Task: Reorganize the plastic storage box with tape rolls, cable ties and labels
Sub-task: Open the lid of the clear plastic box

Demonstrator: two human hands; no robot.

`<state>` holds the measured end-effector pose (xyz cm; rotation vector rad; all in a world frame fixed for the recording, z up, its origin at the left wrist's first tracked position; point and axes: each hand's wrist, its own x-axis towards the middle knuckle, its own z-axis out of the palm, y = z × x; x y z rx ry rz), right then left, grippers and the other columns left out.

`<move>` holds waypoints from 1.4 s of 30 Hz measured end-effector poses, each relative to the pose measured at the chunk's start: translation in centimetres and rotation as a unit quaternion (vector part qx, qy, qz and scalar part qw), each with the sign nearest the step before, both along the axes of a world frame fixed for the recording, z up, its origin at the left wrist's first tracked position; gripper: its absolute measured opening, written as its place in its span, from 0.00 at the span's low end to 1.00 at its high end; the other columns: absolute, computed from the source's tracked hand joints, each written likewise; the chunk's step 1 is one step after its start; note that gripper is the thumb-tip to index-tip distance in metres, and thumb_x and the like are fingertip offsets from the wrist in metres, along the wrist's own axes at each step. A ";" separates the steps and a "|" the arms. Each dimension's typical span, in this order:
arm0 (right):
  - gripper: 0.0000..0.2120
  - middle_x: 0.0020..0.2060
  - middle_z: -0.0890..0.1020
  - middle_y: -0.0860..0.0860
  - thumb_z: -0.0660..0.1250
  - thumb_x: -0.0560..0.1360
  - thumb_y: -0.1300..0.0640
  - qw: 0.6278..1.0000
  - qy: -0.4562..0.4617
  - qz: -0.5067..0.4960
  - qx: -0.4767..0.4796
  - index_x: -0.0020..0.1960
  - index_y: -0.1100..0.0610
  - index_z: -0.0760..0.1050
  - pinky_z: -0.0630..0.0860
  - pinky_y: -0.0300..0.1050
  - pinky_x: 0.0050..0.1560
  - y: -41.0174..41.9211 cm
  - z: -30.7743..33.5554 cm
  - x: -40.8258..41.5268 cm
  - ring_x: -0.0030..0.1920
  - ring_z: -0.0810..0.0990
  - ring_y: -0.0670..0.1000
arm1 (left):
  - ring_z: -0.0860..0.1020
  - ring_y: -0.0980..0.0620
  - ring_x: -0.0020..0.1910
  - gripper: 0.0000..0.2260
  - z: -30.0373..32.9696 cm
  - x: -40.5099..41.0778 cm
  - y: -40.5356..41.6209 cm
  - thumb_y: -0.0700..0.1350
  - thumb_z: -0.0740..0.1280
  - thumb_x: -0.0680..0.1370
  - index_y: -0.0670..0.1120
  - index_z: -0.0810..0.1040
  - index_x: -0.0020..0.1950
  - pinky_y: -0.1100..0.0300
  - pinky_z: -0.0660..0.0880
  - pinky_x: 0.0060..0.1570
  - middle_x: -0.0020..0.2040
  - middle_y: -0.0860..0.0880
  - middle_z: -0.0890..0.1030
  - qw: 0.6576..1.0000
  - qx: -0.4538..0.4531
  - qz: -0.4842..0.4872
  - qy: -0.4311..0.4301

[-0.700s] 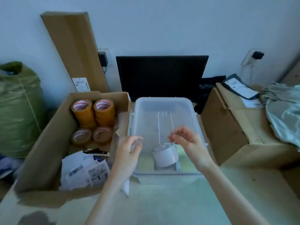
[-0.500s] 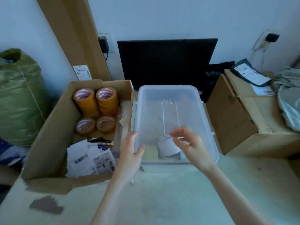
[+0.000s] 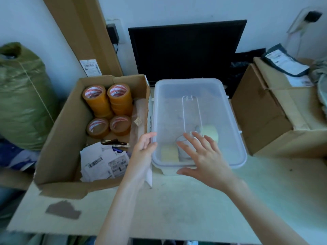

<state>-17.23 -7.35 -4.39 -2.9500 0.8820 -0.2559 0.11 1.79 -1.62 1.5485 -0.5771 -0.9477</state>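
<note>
The right hand (image 3: 203, 156) is lying flat on the translucent lid of the clear plastic storage box (image 3: 197, 121), near its front edge, with all fingers (image 3: 200, 138) straight and spread wide; it is holding nothing. The left hand (image 3: 144, 147) is resting against the front left corner of the same box, its fingers relaxed and almost straight, the thumb touching the rim; it is not gripping anything either. Half a second ago the right hand was hovering above the lid with its fingers curved as if pinching; now it is opened and pressed down on the lid.

The box is standing on the pale table (image 3: 177, 209), lid on. Through the lid, a white tape roll (image 3: 184, 149) and two pale yellowish things are showing dimly at the front; what they are I cannot tell.

Just beside the box on the left, an open brown cardboard carton (image 3: 58, 138) is holding stacks of brown packing tape rolls (image 3: 108, 101) at the back and a pile of white printed shipping labels (image 3: 104, 161) at the front.
</note>
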 end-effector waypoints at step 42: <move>0.20 0.66 0.76 0.46 0.56 0.80 0.59 0.649 -0.647 -0.341 0.209 0.63 0.38 0.73 0.69 0.63 0.67 -7.2 -5.4 -7.4 0.66 0.75 0.53 | 0.73 0.50 0.62 0.12 -2.2 -2.5 -5.4 0.40 0.61 0.80 0.46 0.75 0.62 0.59 0.68 0.59 0.61 0.49 0.77 0.866 0.050 -0.112 -0.486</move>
